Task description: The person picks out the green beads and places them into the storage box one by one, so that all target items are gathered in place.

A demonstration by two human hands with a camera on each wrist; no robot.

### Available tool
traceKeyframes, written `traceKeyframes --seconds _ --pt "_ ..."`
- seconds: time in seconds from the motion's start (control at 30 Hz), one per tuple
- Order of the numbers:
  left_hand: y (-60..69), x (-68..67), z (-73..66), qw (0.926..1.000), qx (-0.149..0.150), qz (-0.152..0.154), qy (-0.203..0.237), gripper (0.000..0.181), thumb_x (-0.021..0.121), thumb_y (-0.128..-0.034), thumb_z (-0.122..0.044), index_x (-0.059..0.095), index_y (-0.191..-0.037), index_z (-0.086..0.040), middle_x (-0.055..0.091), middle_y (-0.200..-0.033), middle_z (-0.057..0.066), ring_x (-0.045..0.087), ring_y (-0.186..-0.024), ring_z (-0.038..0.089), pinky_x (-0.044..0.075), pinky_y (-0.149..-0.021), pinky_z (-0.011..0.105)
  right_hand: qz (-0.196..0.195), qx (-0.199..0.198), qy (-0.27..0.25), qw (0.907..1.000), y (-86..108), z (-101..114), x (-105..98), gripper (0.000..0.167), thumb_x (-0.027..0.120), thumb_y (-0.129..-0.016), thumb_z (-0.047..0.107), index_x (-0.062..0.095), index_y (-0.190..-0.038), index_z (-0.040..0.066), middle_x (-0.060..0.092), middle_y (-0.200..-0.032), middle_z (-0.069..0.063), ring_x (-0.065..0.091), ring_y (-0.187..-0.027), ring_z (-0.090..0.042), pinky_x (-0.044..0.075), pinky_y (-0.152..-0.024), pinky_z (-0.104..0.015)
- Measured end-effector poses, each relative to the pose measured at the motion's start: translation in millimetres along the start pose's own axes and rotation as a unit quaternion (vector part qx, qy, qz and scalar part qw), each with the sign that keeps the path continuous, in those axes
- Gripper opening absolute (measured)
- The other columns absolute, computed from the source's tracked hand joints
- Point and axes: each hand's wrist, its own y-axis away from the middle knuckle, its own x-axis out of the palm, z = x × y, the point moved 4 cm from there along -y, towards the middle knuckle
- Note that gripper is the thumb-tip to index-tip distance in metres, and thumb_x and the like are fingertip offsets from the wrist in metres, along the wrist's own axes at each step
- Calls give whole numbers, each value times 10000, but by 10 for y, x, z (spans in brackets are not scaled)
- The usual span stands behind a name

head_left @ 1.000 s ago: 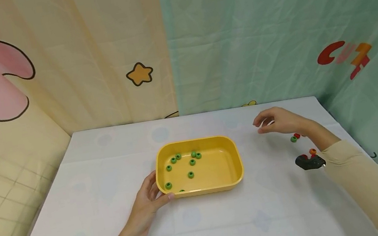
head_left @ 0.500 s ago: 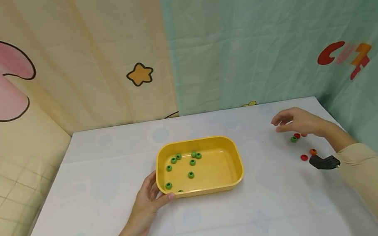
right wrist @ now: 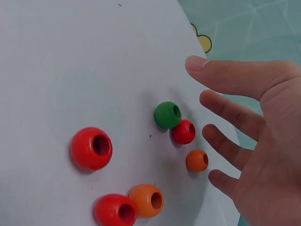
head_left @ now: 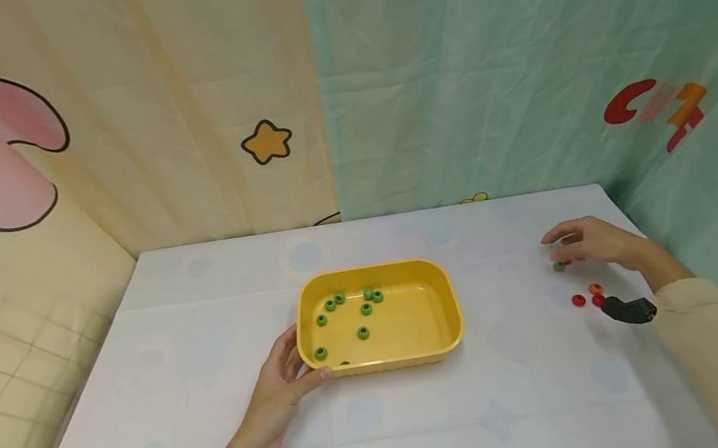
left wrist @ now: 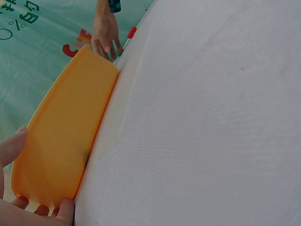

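Observation:
A yellow tray (head_left: 419,317) stands on the table with several green beads (head_left: 363,332) in it, mostly toward its left side. My left hand (head_left: 277,374) grips its front left corner, the thumb on the front side. In the left wrist view, fingertips (left wrist: 66,208) press against the tray wall (left wrist: 66,122). At the right, my right hand (head_left: 593,243) hovers over loose beads, fingers spread and nothing held. Nearest to it in the right wrist view are a green bead (right wrist: 167,115), a red bead (right wrist: 183,132) and an orange bead (right wrist: 197,161).
Closer to the front at the right lie two red beads (right wrist: 91,148) and another orange bead (right wrist: 146,200). A black wrist mount (head_left: 628,309) hangs beside them. Printed curtains (head_left: 446,64) stand behind and beside the white table (head_left: 159,355).
My right hand has moved to the right and slightly toward me, over the loose beads, uncovering the front ones. My left hand and the tray have stayed still.

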Motion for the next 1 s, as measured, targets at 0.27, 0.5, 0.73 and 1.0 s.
traceKeyframes --seconds 0.27,0.5,0.73,1.0 --pt "6 -3 -14 10000 26 39 3 882 804 -893 -39 283 -1602 -116 280 -1661 63 298 -1511 277 423 -1115 284 -1 -44 -27 10000 52 -185 29 480 779 -943 258 652 -1342 22 455 -1487 -280 389 -1360 -466 376 -1098 -624" --pt "4 -7 -13 10000 27 51 24 878 800 -896 -34 286 -1603 -122 284 -1660 58 308 -1506 271 430 -1109 274 -46 -252 -30 9997 25 -322 90 460 783 -935 191 654 -1317 -31 386 -1497 -301 307 -1382 -508 280 -1120 -686" --pt "14 -2 -5 9999 31 86 54 876 797 -898 -33 286 -1604 -124 286 -1659 58 311 -1505 269 427 -1116 287 -180 -187 -55 9996 -19 -374 119 396 789 -925 178 686 -1232 -50 381 -1451 -304 267 -1379 -537 243 -1114 -735" --pt "10 -3 6 10000 30 82 24 890 798 -900 -41 271 -1613 -124 282 -1661 57 316 -1503 268 429 -1112 282 -235 -137 -198 9994 -22 -407 135 418 808 -910 185 684 -1218 -68 337 -1494 -323 228 -1412 -546 208 -1139 -738"
